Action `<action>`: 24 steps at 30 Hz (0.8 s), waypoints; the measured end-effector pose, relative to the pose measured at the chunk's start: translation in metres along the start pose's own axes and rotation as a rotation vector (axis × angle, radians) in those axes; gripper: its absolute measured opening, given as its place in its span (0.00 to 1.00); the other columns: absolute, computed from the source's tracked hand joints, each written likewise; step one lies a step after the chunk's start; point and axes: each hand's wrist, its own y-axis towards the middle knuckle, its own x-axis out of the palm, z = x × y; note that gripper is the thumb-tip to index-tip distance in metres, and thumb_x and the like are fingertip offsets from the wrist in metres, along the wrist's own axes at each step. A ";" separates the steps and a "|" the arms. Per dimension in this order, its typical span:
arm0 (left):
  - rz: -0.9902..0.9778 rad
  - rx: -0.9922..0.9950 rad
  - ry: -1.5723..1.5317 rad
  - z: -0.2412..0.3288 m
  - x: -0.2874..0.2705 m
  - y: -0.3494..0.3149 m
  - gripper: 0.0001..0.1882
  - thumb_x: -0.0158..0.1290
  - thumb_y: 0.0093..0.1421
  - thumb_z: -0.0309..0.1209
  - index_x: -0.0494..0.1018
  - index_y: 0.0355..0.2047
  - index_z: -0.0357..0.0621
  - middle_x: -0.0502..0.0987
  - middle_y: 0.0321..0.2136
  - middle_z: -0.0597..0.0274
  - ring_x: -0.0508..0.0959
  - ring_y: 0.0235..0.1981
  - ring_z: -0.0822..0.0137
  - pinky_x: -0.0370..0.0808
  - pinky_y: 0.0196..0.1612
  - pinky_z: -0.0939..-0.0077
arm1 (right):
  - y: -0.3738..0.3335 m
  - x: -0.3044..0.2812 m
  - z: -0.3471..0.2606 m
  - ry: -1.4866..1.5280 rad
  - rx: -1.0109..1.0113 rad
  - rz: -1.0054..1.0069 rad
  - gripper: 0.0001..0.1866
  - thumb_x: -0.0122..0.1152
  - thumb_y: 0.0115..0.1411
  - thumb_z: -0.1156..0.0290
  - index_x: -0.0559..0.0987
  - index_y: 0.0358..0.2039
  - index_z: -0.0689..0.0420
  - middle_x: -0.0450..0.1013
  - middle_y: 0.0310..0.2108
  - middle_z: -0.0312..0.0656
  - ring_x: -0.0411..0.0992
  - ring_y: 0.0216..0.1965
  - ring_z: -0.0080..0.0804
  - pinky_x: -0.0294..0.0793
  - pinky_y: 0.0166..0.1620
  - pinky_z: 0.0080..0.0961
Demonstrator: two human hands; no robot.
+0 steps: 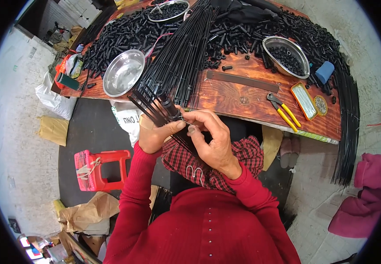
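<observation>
In front of my chest, my left hand (154, 135) is closed around a black cylindrical part (169, 107) and a few thin black rods (145, 108) that stick out up and to the left. My right hand (214, 140) is beside it, thumb and forefinger pinched on a thin pale wire (188, 122) at the lower end of the black part. The fingertips of both hands nearly meet there. A large fan of long black rods (176, 57) lies on the table just beyond my hands.
The wooden table (239, 99) holds heaps of small black parts (124, 35), an empty steel bowl (124, 72), a bowl of black rings (286, 59), yellow-handled pliers (283, 112), an orange-rimmed tray (304, 101) and a flat brown strip (243, 82). A red stool (122, 155) stands at left.
</observation>
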 end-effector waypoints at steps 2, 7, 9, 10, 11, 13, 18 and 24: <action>0.010 -0.028 -0.022 0.005 0.005 0.000 0.18 0.64 0.47 0.23 0.73 0.38 0.34 0.78 0.32 0.60 0.78 0.33 0.70 0.74 0.41 0.75 | 0.001 -0.010 0.002 0.021 0.049 -0.076 0.15 0.54 0.54 0.84 0.76 0.43 0.62 0.73 0.37 0.42 0.75 0.33 0.27 0.75 0.37 0.22; 0.019 -0.046 0.013 0.001 0.008 0.001 0.18 0.63 0.48 0.23 0.73 0.40 0.35 0.78 0.32 0.62 0.78 0.34 0.71 0.74 0.40 0.75 | 0.006 -0.023 -0.004 0.047 0.131 -0.170 0.11 0.54 0.58 0.78 0.74 0.42 0.66 0.72 0.38 0.41 0.73 0.35 0.24 0.73 0.42 0.21; -0.020 -0.019 -0.026 0.005 0.017 0.000 0.17 0.62 0.51 0.21 0.70 0.41 0.37 0.78 0.33 0.63 0.77 0.36 0.73 0.74 0.41 0.78 | 0.008 -0.026 -0.006 0.095 0.204 -0.174 0.09 0.57 0.58 0.76 0.74 0.39 0.65 0.71 0.37 0.40 0.73 0.36 0.23 0.72 0.42 0.20; -0.026 -0.012 -0.040 0.006 0.021 0.000 0.17 0.62 0.51 0.21 0.70 0.41 0.37 0.78 0.33 0.63 0.77 0.36 0.73 0.74 0.41 0.78 | 0.007 -0.029 -0.009 0.033 0.251 -0.150 0.09 0.61 0.57 0.74 0.74 0.37 0.64 0.71 0.36 0.38 0.72 0.37 0.22 0.72 0.42 0.20; -0.039 0.015 0.013 0.008 0.025 -0.001 0.17 0.62 0.52 0.22 0.71 0.41 0.38 0.78 0.32 0.63 0.77 0.35 0.73 0.75 0.40 0.78 | 0.007 -0.030 -0.011 0.021 0.246 -0.155 0.09 0.61 0.57 0.74 0.74 0.37 0.64 0.71 0.36 0.38 0.72 0.37 0.22 0.72 0.42 0.20; -0.047 0.044 -0.027 0.008 0.034 -0.001 0.15 0.62 0.52 0.24 0.71 0.39 0.40 0.79 0.32 0.65 0.78 0.33 0.75 0.75 0.37 0.79 | 0.006 -0.033 -0.014 -0.128 0.176 -0.065 0.10 0.63 0.56 0.75 0.74 0.37 0.63 0.70 0.35 0.37 0.72 0.36 0.22 0.72 0.42 0.19; -0.038 0.040 0.054 0.007 0.039 0.001 0.17 0.65 0.50 0.25 0.73 0.39 0.37 0.78 0.32 0.65 0.77 0.34 0.74 0.74 0.39 0.79 | 0.005 -0.035 -0.025 -0.217 0.104 0.033 0.06 0.63 0.54 0.78 0.78 0.33 0.65 0.71 0.34 0.40 0.72 0.35 0.25 0.71 0.39 0.19; -0.026 0.101 0.044 0.006 0.042 0.004 0.11 0.62 0.53 0.24 0.71 0.34 0.41 0.78 0.29 0.68 0.76 0.31 0.79 0.73 0.34 0.83 | 0.008 -0.030 -0.024 -0.280 0.035 0.099 0.04 0.63 0.52 0.79 0.79 0.30 0.64 0.73 0.30 0.41 0.72 0.33 0.27 0.70 0.37 0.20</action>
